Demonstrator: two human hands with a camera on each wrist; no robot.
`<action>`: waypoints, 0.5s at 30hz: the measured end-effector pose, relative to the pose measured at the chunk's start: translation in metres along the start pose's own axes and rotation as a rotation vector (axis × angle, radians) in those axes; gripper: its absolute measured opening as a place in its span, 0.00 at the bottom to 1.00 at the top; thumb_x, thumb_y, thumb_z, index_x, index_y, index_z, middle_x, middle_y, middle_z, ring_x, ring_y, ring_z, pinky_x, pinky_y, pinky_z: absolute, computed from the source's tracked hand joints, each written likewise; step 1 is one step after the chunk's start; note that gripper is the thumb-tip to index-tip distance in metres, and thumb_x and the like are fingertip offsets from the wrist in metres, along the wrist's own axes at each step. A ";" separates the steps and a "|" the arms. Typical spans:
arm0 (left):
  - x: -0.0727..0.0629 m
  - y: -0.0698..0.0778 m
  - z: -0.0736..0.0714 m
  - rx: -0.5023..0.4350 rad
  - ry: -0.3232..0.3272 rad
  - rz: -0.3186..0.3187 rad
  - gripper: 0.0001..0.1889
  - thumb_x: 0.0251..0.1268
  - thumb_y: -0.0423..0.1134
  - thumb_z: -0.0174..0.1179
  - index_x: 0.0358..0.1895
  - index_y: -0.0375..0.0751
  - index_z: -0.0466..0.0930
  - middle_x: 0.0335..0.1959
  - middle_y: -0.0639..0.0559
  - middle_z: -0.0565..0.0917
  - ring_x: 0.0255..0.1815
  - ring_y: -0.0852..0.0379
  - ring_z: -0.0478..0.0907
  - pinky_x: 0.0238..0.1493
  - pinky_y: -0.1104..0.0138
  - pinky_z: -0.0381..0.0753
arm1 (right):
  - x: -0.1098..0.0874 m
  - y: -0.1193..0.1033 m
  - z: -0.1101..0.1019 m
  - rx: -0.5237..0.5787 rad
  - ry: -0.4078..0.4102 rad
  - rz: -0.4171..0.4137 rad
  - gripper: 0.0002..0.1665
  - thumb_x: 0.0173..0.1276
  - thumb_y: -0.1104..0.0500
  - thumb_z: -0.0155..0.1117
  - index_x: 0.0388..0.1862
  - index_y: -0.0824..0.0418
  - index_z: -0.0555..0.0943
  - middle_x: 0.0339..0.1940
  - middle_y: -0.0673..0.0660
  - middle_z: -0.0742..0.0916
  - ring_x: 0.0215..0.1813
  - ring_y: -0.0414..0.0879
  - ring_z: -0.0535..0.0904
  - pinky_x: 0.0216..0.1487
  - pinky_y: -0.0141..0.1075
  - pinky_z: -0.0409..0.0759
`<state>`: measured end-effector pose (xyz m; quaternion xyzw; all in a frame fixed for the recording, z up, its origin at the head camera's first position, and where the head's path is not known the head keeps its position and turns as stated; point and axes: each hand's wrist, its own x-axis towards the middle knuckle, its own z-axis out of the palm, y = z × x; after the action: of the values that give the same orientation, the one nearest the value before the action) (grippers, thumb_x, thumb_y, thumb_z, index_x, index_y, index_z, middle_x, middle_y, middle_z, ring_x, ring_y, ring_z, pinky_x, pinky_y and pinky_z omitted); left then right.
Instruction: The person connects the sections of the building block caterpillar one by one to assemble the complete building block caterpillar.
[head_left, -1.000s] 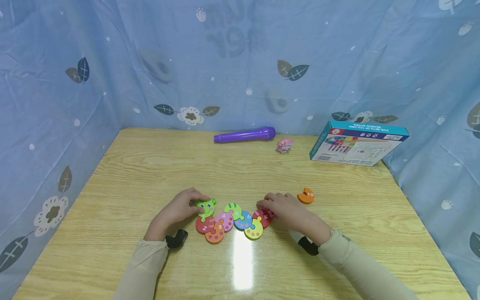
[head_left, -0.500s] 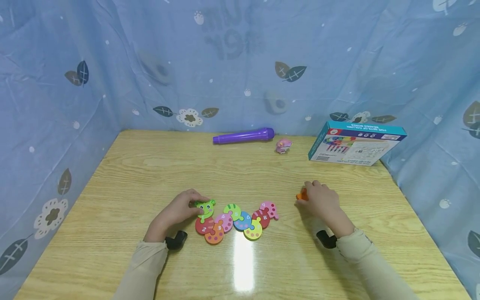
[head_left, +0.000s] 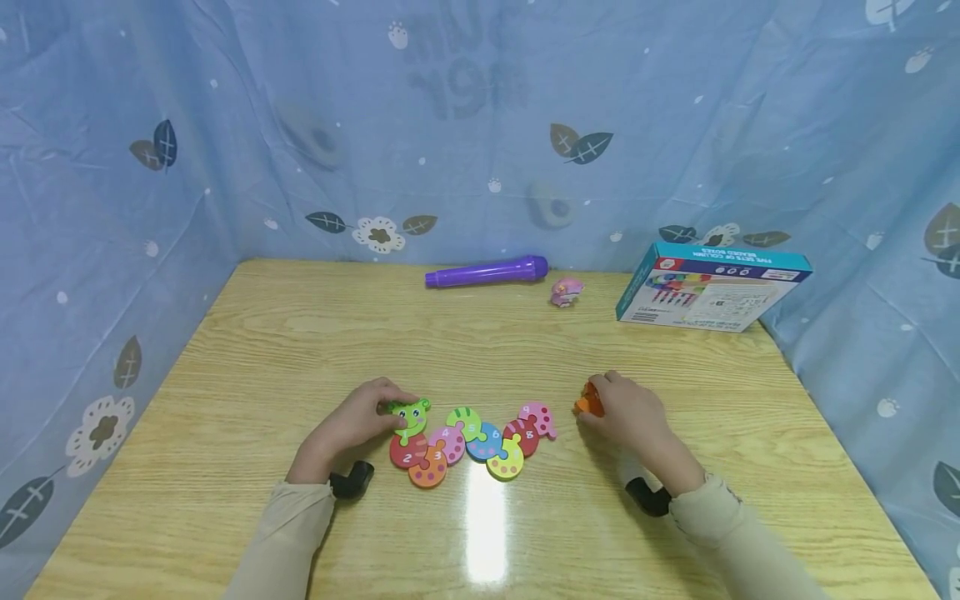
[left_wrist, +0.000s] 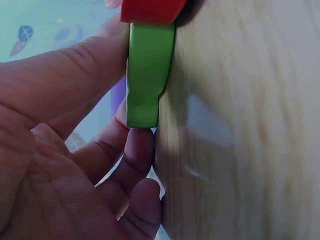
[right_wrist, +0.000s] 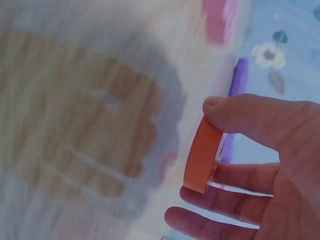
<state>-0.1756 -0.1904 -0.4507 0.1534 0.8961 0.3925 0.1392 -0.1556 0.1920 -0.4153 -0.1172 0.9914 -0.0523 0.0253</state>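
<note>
A wooden caterpillar number puzzle lies on the table, its coloured pieces joined in a wavy row. At the row's left end my left hand holds the green caterpillar-head puzzle piece, thumb on its face and fingers at its far edge. The red piece numbered 2 adjoins it, and the pink piece numbered 9 ends the row at right. To the right of that end, my right hand pinches an orange puzzle piece between thumb and fingers. In the right wrist view this piece is tilted, apparently off the table.
Toward the back of the wooden table lie a purple toy microphone and a small pink figurine. A toy box leans at the back right. Blue patterned cloth hangs behind and along the sides.
My right hand has left the pink piece numbered 9, moved right, picked up the orange piece and brought it slightly left. My left hand has stayed on the green head.
</note>
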 end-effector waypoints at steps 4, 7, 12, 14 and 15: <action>0.000 0.000 0.000 -0.002 0.002 0.000 0.17 0.54 0.32 0.64 0.49 0.47 0.82 0.41 0.53 0.77 0.45 0.54 0.72 0.52 0.55 0.71 | -0.007 -0.018 0.002 -0.009 0.041 -0.072 0.29 0.51 0.47 0.71 0.49 0.62 0.78 0.31 0.54 0.78 0.27 0.44 0.71 0.25 0.36 0.71; -0.001 0.000 0.000 -0.003 0.002 -0.005 0.17 0.54 0.32 0.64 0.49 0.47 0.82 0.41 0.53 0.77 0.45 0.54 0.72 0.52 0.55 0.71 | -0.013 -0.029 0.005 0.002 0.038 -0.103 0.30 0.49 0.46 0.72 0.49 0.60 0.79 0.30 0.52 0.78 0.27 0.43 0.70 0.26 0.35 0.71; 0.000 0.001 0.000 -0.004 0.003 -0.019 0.17 0.54 0.32 0.65 0.49 0.48 0.82 0.41 0.53 0.77 0.45 0.54 0.71 0.52 0.56 0.71 | -0.021 -0.040 0.012 0.001 0.002 -0.114 0.32 0.48 0.42 0.72 0.49 0.58 0.79 0.32 0.51 0.80 0.29 0.42 0.71 0.29 0.36 0.72; 0.000 0.001 0.000 -0.005 0.005 -0.030 0.17 0.54 0.33 0.65 0.49 0.48 0.82 0.40 0.54 0.76 0.44 0.54 0.71 0.51 0.56 0.71 | -0.022 -0.042 0.014 -0.003 -0.008 -0.104 0.32 0.47 0.41 0.72 0.48 0.57 0.79 0.32 0.50 0.80 0.29 0.42 0.71 0.30 0.36 0.72; 0.000 0.000 0.000 0.001 0.005 -0.026 0.17 0.54 0.33 0.65 0.49 0.48 0.82 0.40 0.54 0.76 0.44 0.54 0.71 0.51 0.56 0.71 | -0.022 -0.043 0.014 -0.003 -0.009 -0.098 0.32 0.47 0.40 0.72 0.47 0.57 0.79 0.32 0.50 0.80 0.29 0.43 0.71 0.30 0.36 0.72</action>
<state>-0.1752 -0.1902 -0.4503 0.1411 0.8985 0.3905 0.1421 -0.1238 0.1542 -0.4240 -0.1656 0.9845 -0.0515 0.0271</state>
